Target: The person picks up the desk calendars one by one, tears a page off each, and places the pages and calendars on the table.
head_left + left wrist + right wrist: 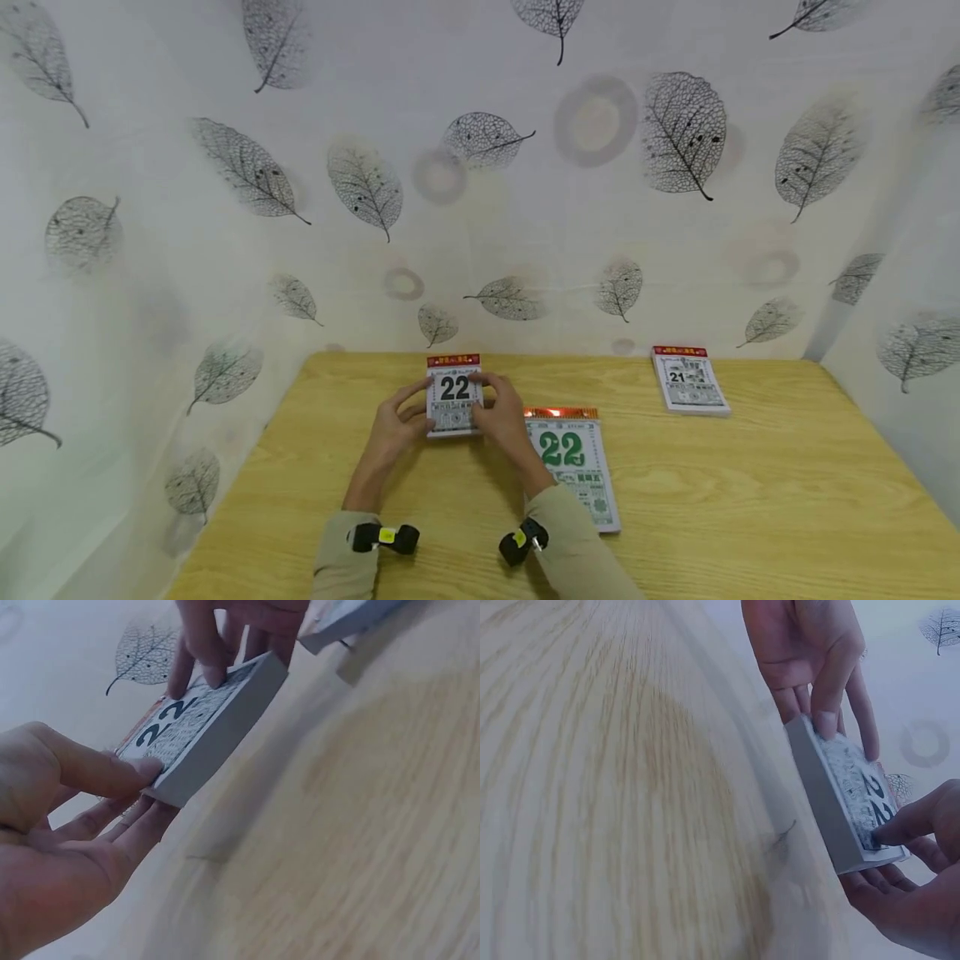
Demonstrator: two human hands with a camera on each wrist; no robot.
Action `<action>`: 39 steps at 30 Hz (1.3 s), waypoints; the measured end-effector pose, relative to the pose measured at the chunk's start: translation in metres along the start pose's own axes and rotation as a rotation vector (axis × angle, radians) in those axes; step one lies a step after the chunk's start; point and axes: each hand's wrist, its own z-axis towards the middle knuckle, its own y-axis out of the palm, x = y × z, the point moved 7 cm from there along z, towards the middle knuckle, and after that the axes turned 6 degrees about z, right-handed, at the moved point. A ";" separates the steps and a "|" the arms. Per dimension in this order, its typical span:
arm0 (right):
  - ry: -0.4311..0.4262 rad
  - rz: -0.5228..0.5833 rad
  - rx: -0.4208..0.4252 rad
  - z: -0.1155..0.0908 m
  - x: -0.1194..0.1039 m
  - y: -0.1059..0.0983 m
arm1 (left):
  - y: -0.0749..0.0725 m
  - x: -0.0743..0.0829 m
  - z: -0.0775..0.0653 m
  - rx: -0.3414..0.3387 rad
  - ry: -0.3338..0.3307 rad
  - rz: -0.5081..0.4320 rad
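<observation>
1. The left edge of a small tear-off calendar with a black "22" (454,387) is pinched by the left hand (393,427); in the left wrist view the thumb is pressed on its face, with fingers spread beneath.
2. The opposite edge is pinched by the right hand (502,415), so neither hand is nearer to it.
3. The calendar is held slightly left of the head view's centre, its long axis running up and down the frame, across the line between the hands. Its red header is turned toward the wall; by the wrist views, it seems to be lifted off the wooden tabletop (780,500).
4. Just right of the right hand, a larger calendar with a green "22" (581,462) is partly covered by the right forearm (534,472).
5. Well apart, right of centre, a small calendar marked "21" (690,383) is left untouched.
</observation>
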 end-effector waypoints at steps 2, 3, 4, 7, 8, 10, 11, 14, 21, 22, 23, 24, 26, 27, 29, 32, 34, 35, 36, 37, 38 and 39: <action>0.025 0.041 -0.012 0.000 0.001 -0.002 | -0.001 0.002 0.000 -0.017 -0.004 -0.024; 0.043 0.062 -0.016 -0.001 0.002 -0.003 | -0.001 0.003 -0.001 -0.024 -0.008 -0.034; 0.059 0.076 -0.020 -0.001 0.002 -0.004 | -0.001 0.004 -0.001 -0.034 -0.010 -0.042; 0.078 0.098 -0.035 -0.004 0.000 -0.009 | 0.000 0.008 -0.002 -0.057 -0.021 -0.043; 0.075 0.099 -0.039 -0.004 -0.003 -0.010 | 0.000 0.010 -0.002 -0.059 -0.024 -0.042; 0.039 0.092 -0.051 -0.006 -0.008 -0.013 | 0.000 0.014 -0.003 -0.061 -0.024 -0.039; 0.017 0.099 -0.060 -0.006 -0.010 -0.015 | 0.000 0.016 -0.004 -0.061 -0.022 -0.036; -0.046 0.104 -0.077 -0.009 -0.019 -0.020 | 0.000 0.020 -0.005 -0.064 -0.006 -0.038; -0.046 0.101 -0.104 -0.015 -0.026 -0.034 | 0.006 0.032 -0.009 -0.097 0.028 -0.049; -0.049 0.112 -0.108 -0.015 -0.026 -0.036 | 0.007 0.034 -0.009 -0.097 0.030 -0.052; -0.047 0.123 -0.112 -0.016 -0.027 -0.038 | 0.008 0.035 -0.010 -0.098 0.030 -0.052; -0.050 0.131 -0.115 -0.016 -0.027 -0.039 | 0.009 0.037 -0.010 -0.101 0.033 -0.051; -0.056 0.152 -0.117 -0.017 -0.028 -0.044 | 0.012 0.040 -0.010 -0.117 0.041 -0.047; -0.059 0.159 -0.120 -0.018 -0.029 -0.046 | 0.014 0.041 -0.009 -0.126 0.047 -0.044; -0.059 0.158 -0.126 -0.019 -0.029 -0.049 | 0.017 0.043 -0.010 -0.140 0.051 -0.042; -0.051 0.169 -0.141 -0.022 -0.030 -0.053 | 0.020 0.045 -0.011 -0.148 0.049 -0.038; -0.046 0.184 -0.147 -0.024 -0.030 -0.056 | 0.022 0.046 -0.011 -0.154 0.049 -0.039; -0.042 0.194 -0.149 -0.024 -0.030 -0.057 | 0.023 0.047 -0.012 -0.156 0.049 -0.036; -0.041 0.203 -0.153 -0.025 -0.030 -0.058 | 0.024 0.047 -0.012 -0.159 0.048 -0.032; -0.033 0.210 -0.155 -0.026 -0.030 -0.059 | 0.025 0.048 -0.013 -0.163 0.048 -0.027; -0.028 0.219 -0.158 -0.027 -0.030 -0.060 | 0.027 0.048 -0.013 -0.165 0.048 -0.028; -0.031 0.219 -0.163 -0.028 -0.030 -0.061 | 0.028 0.049 -0.014 -0.166 0.049 -0.029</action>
